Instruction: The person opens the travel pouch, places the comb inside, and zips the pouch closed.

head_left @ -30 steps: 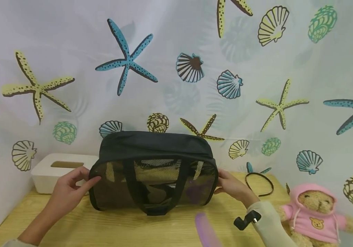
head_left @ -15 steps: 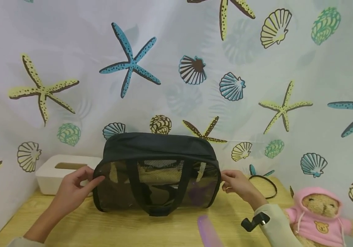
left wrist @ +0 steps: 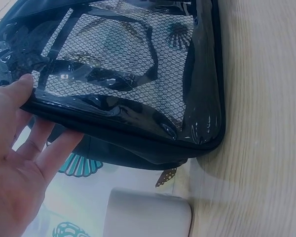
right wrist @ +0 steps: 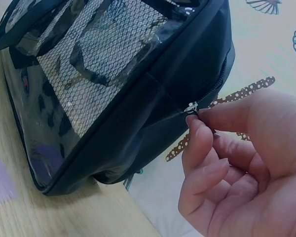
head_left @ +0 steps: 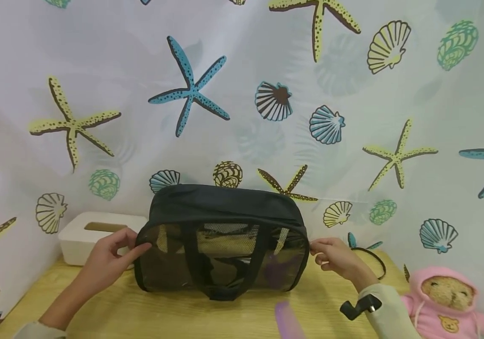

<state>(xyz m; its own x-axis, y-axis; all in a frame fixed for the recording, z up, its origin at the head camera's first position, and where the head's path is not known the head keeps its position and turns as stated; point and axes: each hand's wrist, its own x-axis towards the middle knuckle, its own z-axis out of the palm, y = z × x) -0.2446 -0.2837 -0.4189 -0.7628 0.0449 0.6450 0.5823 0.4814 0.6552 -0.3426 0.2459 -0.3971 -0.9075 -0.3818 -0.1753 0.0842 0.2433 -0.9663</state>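
Observation:
A black bag (head_left: 225,202) with a clear front panel and dangling handles stands upright on the wooden table. Mesh and something purple show through the panel. My left hand (head_left: 110,256) grips the bag's left upper edge, thumb on the front and fingers behind, as the left wrist view confirms. At the bag's right end, my right hand (head_left: 337,256) pinches a small zipper pull (right wrist: 201,114) between thumb and index finger. The metal slider (right wrist: 191,106) sits at the end of the zipper (right wrist: 219,81) on the side of the bag.
Behind my left hand is a white tissue box (head_left: 78,238). A purple comb (head_left: 288,320) lies in front of the bag. At the right are a thin black headband (head_left: 373,256) and a teddy bear (head_left: 447,301) in a pink hoodie. A patterned curtain (head_left: 242,94) hangs behind.
The head view has turned slightly left, so everything appears further right. My right hand has come out a little from the bag's right end. The left hand keeps its grip.

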